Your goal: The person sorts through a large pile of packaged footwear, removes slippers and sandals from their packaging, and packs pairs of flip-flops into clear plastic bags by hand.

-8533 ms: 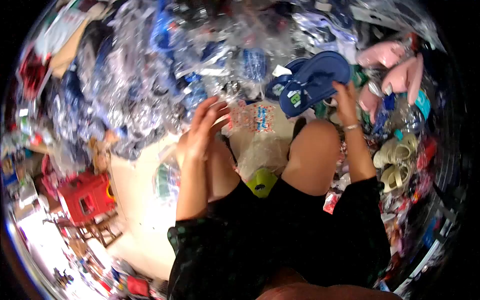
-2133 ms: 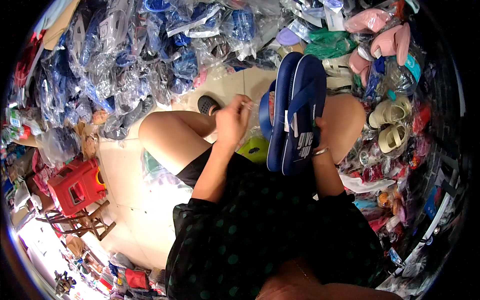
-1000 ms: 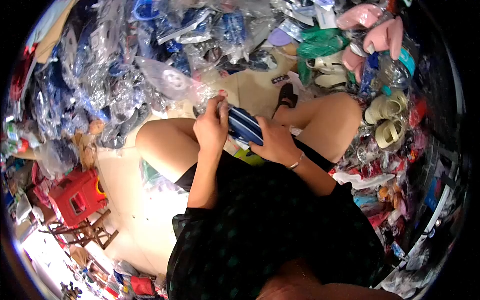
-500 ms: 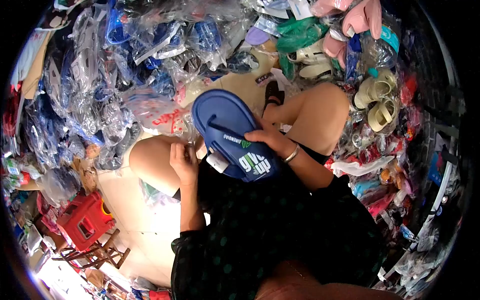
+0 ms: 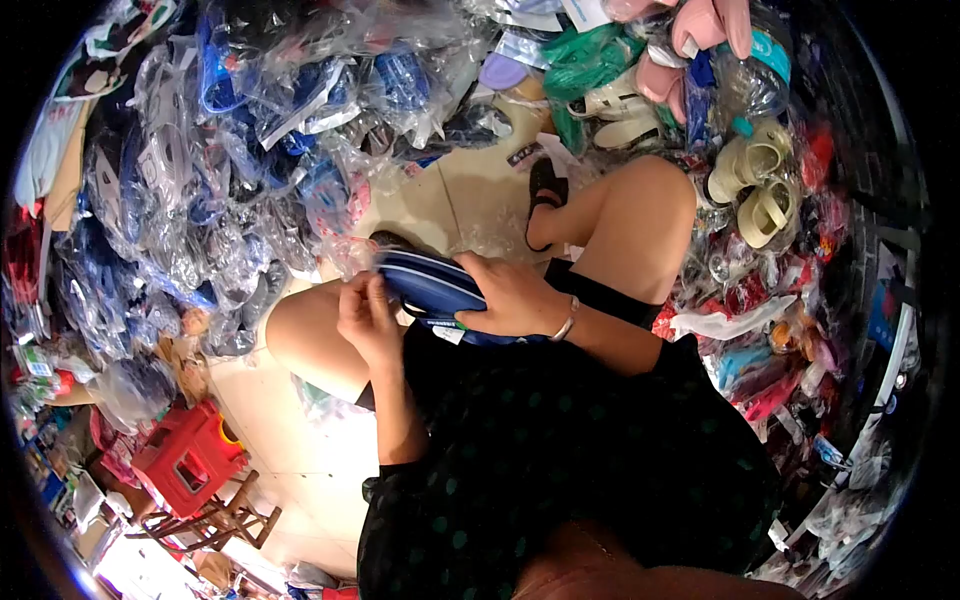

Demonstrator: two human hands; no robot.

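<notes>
A pair of navy blue flip-flops is over my lap, tilted so the sole edge with its white stripe faces up. My right hand is closed around them, thumb on the near side and fingers over the top edge. Close to the toe end, my left hand is pinched on a clear plastic bag, which hangs out beyond the fingers. The bag is thin and partly blurred, and I cannot tell whether the toe end is inside it.
Plastic-wrapped footwear is piled ahead and to the left. Beige clogs and pink slippers lie on the right side. A red plastic stool stands at lower left on the tiled floor. My bent knees frame the work.
The flip-flops have turned from showing their printed top to showing their edge, and have dropped lower. The bag with red print has moved down toward the toe end.
</notes>
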